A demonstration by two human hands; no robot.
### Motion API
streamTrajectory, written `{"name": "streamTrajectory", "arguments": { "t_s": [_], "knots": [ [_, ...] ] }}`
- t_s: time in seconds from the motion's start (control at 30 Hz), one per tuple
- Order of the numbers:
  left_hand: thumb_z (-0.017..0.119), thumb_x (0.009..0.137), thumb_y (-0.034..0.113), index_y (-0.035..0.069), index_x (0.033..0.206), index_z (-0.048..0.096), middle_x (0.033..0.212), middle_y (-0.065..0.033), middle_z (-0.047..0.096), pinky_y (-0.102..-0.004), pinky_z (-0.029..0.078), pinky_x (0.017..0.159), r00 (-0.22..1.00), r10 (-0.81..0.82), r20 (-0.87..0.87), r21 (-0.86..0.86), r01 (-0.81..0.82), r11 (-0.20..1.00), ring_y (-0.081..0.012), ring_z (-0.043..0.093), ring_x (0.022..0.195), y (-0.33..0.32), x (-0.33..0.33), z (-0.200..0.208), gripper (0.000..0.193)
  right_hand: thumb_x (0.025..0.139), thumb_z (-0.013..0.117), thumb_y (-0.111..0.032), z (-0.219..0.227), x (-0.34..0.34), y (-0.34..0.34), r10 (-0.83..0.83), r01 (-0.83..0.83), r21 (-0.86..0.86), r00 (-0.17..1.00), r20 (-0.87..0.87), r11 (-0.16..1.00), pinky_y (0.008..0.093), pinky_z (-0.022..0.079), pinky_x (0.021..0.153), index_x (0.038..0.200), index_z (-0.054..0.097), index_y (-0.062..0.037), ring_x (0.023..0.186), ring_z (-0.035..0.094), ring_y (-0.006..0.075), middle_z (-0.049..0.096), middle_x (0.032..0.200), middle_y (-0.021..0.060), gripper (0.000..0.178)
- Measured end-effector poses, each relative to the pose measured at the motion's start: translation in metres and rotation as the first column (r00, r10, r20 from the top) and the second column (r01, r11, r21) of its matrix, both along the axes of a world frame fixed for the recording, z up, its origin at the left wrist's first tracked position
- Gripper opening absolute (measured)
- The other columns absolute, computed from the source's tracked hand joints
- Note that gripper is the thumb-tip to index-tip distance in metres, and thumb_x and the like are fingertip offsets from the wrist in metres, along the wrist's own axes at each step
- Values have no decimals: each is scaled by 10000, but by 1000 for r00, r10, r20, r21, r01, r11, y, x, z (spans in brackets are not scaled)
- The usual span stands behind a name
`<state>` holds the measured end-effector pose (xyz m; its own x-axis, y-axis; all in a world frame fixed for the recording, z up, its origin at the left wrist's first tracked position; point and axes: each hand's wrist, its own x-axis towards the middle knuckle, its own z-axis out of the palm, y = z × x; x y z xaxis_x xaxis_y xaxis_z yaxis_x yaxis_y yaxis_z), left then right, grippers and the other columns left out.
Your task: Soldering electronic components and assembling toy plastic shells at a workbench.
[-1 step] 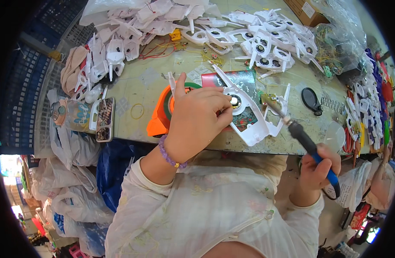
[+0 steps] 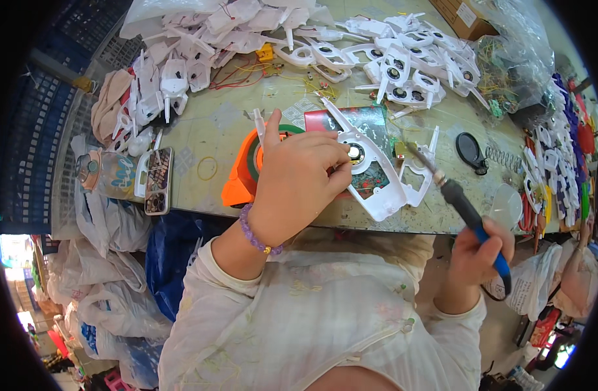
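Note:
My left hand [image 2: 303,173] is closed, its finger and thumb tips pinched at the edge of a white plastic housing [image 2: 390,199] beside a small round speaker [image 2: 355,154]. What lies beneath that hand is hidden. In my right hand [image 2: 478,254] is a soldering iron [image 2: 465,205] with a blue and black handle, its tip pointing up and left. The tip hovers by a small circuit board [image 2: 400,148] next to another white plastic frame [image 2: 424,168]. An orange and green round object [image 2: 240,171] shows behind my left wrist.
White housings with speakers [image 2: 403,72] and white shells [image 2: 214,32] are heaped at the back. Red and yellow wires [image 2: 243,75] lie before them. To the left are a phone [image 2: 159,181] and a jar [image 2: 106,173]; to the right, a black round lid [image 2: 469,150] and a coiled spring [image 2: 504,156].
The soldering iron and my right hand have shifted slightly, the tip a little to the right and the hand a little left. My left hand and the housing stay put.

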<state>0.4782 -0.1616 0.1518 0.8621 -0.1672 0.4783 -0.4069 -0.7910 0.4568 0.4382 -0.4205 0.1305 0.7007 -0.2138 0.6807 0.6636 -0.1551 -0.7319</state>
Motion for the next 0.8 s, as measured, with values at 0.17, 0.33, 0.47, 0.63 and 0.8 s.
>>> {"name": "streamTrajectory", "arguments": {
  "t_s": [0.17, 0.33, 0.47, 0.63, 0.8],
  "knots": [
    [671, 747, 156, 124, 738, 686, 792, 6, 675, -611, 224, 1026, 999, -1, -36, 11, 1, 1000, -156, 635, 919, 5, 0, 0, 37, 945, 482, -412, -43, 15, 31, 10, -7, 78, 999, -38, 997, 295, 471, 547, 1167, 456, -45, 649, 594, 203, 632, 796, 145, 430],
    [660, 781, 137, 123, 841, 700, 826, -3, 684, -584, 239, 1033, 1000, -24, -18, 39, 25, 999, -178, 639, 918, 9, -5, 6, 73, 952, 483, -348, -54, 23, 63, 167, -169, 37, 985, 35, 985, 351, 496, 781, 1250, 375, -33, 859, 634, 231, 628, 1024, 199, 447],
    [684, 775, 144, 122, 888, 692, 788, -8, 668, -511, 305, 986, 999, -11, 50, -17, 11, 1000, -186, 623, 836, 15, -12, 11, 115, 957, 463, -383, -55, 19, 75, 171, -171, 50, 985, -2, 984, 371, 499, 745, 1243, 376, -51, 842, 622, 259, 622, 979, 198, 447],
    [701, 756, 129, 120, 858, 688, 753, -1, 644, -465, 336, 947, 1000, 6, 25, -118, -3, 993, -192, 604, 757, 13, -17, 7, 104, 957, 457, -394, -48, 13, 74, 195, -192, 59, 979, -51, 980, 369, 500, 760, 1234, 379, -33, 816, 630, 256, 619, 965, 204, 462],
    [709, 732, 128, 114, 798, 677, 782, 3, 652, -450, 342, 939, 996, -21, 86, -75, 27, 997, -181, 606, 772, 11, -11, 2, 75, 952, 474, -380, -34, 19, 46, 90, -90, 134, 996, 4, 987, 305, 466, 721, 1165, 446, -5, 731, 607, 188, 627, 874, 163, 433]
  ]
}}
